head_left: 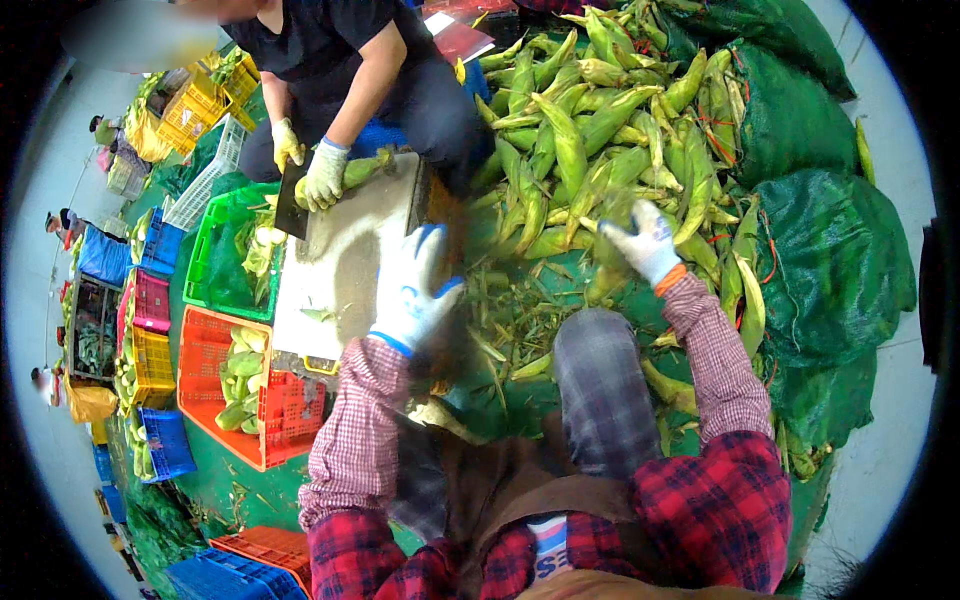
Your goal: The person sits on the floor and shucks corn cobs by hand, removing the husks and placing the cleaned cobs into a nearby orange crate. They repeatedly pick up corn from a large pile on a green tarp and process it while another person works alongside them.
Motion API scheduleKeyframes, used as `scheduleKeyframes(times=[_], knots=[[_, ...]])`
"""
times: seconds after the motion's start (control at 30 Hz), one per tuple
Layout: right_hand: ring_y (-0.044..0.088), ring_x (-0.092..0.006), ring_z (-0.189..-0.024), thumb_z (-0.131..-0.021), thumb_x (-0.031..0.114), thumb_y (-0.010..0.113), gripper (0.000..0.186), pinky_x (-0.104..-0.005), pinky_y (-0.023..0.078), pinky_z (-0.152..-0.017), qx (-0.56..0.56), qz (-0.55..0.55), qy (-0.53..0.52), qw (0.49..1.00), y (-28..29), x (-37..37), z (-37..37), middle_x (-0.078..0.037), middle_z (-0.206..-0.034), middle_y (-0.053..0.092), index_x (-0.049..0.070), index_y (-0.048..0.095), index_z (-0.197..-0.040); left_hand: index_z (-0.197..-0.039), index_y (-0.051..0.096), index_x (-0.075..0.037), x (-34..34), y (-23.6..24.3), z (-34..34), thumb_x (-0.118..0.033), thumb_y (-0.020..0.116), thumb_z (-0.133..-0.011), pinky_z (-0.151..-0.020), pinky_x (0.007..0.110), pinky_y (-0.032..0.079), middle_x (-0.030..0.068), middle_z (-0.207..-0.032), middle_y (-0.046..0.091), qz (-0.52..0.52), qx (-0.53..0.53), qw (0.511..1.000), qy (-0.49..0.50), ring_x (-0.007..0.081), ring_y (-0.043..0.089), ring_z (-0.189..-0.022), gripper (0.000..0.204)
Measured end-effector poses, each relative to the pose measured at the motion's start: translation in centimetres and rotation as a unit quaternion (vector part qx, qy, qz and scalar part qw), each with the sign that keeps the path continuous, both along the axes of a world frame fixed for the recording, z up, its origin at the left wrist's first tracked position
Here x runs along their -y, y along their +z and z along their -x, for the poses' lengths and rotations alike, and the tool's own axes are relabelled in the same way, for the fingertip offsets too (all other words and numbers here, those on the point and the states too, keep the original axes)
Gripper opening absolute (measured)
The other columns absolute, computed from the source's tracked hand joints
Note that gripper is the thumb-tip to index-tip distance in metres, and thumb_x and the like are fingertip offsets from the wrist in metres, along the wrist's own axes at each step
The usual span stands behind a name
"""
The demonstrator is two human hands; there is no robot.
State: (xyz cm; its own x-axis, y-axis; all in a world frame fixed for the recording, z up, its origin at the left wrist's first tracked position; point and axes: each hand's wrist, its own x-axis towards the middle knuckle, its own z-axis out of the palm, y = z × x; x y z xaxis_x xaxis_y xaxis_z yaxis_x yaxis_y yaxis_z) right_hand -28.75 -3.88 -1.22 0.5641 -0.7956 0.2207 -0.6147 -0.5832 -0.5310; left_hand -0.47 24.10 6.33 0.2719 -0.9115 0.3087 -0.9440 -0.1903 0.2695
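Note:
My left hand [412,285], in a white and blue work glove, is open with its fingers spread above the near right edge of a pale cutting board [335,240]. Nothing is in it. On the other side, my right hand [643,242], gloved with an orange cuff, is closed around an ear of corn [608,262] that is smeared by motion. Beyond it lies a big heap of green-husked corn [565,150]. Across the board, a co-worker's gloved hand [325,175] presses another ear of corn [362,172] onto it, and their other hand holds a cleaver [291,203].
Left of the board stand a green crate [207,250] with husk pieces and an orange crate [200,385] holding trimmed corn. Green mesh sacks [825,260] line the right side. Husk scraps [515,325] litter the floor before my knee. More crates [150,360] stand farther left.

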Motion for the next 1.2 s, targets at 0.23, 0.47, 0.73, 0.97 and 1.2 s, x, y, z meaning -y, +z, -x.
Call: scheduleKeyframes(times=[0.23,0.47,0.73,0.97,1.2], knots=[[0.07,-0.0185,-0.102,-0.099,0.013,0.062,0.03,-0.0316,0.057,-0.089,0.599,-0.222,0.088,0.764,6.7,-3.9,-2.9,-0.012,-0.113,0.071,-0.002,0.062,-0.125,-0.153,0.038,-0.011,4.7,3.5,6.9,-0.039,0.085,-0.067,-0.117,0.054,0.027,0.0188,-0.152,0.04,0.096,0.107,0.989,-0.046,0.0388,0.037,-0.139,0.102],[0.064,-0.0145,-0.109,-0.097,0.03,0.067,0.042,-0.0335,0.055,-0.087,0.495,-0.464,0.155,0.718,8.6,-8.4,-5.2,-0.005,-0.126,0.065,0.006,0.061,-0.131,-0.148,0.042,-0.006,3.2,2.1,5.3,-0.027,0.088,-0.063,-0.11,0.05,0.037,0.0197,-0.136,0.053,0.082,0.065,0.994,0.0,0.0378,0.05,-0.126,0.099],[0.059,-0.0367,-0.122,-0.086,0.051,0.069,0.069,-0.0423,0.046,-0.103,-0.044,-0.228,-0.027,0.972,-6.1,-2.7,9.5,-0.021,-0.133,0.062,0.002,0.058,-0.133,-0.143,0.046,-0.011,-2.4,1.0,-3.5,-0.018,0.087,-0.062,-0.106,0.046,0.042,0.0135,-0.134,0.057,-0.046,0.114,0.987,0.105,0.0334,0.055,-0.121,0.091],[0.045,-0.0376,-0.138,-0.069,0.061,0.08,0.109,-0.0516,0.037,-0.113,-0.489,-0.301,0.006,0.819,-21.2,-9.5,23.8,-0.019,-0.154,0.043,0.008,0.035,-0.153,-0.141,0.049,-0.011,-4.9,-4.2,-9.1,-0.021,0.086,-0.062,-0.1,0.045,0.047,0.0159,-0.129,0.059,-0.131,0.063,0.984,0.106,0.0358,0.058,-0.118,0.088],[0.05,-0.0321,-0.131,-0.082,0.048,0.071,0.068,-0.0496,0.04,-0.106,-0.522,-0.228,-0.051,0.82,-26.7,-11.3,24.5,-0.012,-0.136,0.059,0.01,0.056,-0.136,-0.145,0.046,-0.008,-5.9,-7.7,-11.4,-0.015,0.086,-0.055,-0.103,0.043,0.047,0.0189,-0.131,0.06,-0.141,-0.069,0.983,0.094,0.0377,0.057,-0.121,0.099]])
